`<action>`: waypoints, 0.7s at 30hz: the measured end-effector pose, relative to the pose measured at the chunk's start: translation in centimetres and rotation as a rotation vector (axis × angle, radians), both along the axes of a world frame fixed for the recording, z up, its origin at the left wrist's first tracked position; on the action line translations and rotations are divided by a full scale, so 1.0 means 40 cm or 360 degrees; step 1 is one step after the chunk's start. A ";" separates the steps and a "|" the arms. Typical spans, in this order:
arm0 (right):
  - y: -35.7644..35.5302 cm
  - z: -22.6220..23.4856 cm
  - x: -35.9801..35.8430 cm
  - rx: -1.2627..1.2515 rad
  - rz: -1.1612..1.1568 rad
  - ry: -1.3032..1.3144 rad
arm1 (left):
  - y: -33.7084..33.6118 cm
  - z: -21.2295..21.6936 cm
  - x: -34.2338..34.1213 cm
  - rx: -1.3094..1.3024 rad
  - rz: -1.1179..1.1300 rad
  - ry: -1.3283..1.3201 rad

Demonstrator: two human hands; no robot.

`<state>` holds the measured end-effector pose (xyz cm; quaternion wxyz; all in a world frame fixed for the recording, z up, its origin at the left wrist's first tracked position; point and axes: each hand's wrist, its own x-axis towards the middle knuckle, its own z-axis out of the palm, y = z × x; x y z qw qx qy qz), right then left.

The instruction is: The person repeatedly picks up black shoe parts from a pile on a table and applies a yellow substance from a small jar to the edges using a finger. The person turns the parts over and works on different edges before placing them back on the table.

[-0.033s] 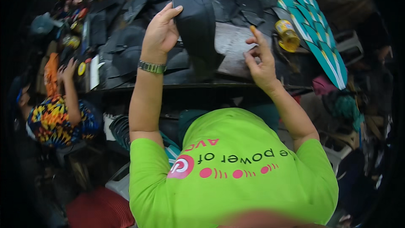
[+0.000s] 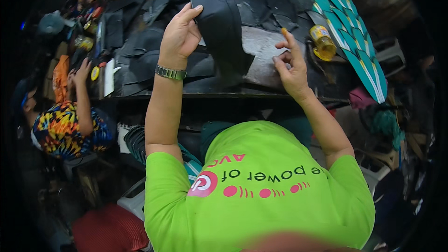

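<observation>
My left hand [image 2: 181,39], with a metal-banded watch on its wrist, grips the upper edge of a curved black shoe-upper piece [image 2: 219,23] between thumb and fingers. The piece hangs down over the table, its top running out of view. My right hand [image 2: 293,67] is apart from it, to the right, holding nothing. Its index finger points up with a yellow-orange smear at the tip, and the other fingers are loosely bent. Between the piece and that hand lies a worn, pale grey board [image 2: 266,42]. A yellow glue jar [image 2: 323,42] sits just right of my right hand.
Overlapping teal pieces with white and yellow edging [image 2: 368,77] run along the right side. Flat black pieces [image 2: 144,65] cover the table's left and far parts. At the left, a person in a colourful patterned shirt [image 2: 67,128] reaches toward cluttered tools and an orange bag [image 2: 60,77].
The view has shifted slightly, so the table things sit a little farther right and lower. My grip on the black piece is the same. The person at left has moved their hand a little.
</observation>
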<state>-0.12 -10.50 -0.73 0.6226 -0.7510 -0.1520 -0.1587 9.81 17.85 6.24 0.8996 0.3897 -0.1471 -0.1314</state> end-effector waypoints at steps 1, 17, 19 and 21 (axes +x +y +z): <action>0.005 -0.012 0.024 0.0084 -0.0008 0.0154 | 0.034 -0.004 0.028 0.0009 0.0081 0.0110; 0.009 -0.045 0.042 0.0486 0.0010 0.0381 | 0.400 0.063 0.456 0.0019 0.1399 0.0600; 0.009 -0.044 0.043 0.0488 0.0012 0.0378 | 0.391 0.038 0.504 0.0134 0.1356 0.0587; 0.010 -0.043 0.043 0.0486 0.0015 0.0377 | 0.383 0.015 0.542 0.0030 0.1264 0.0614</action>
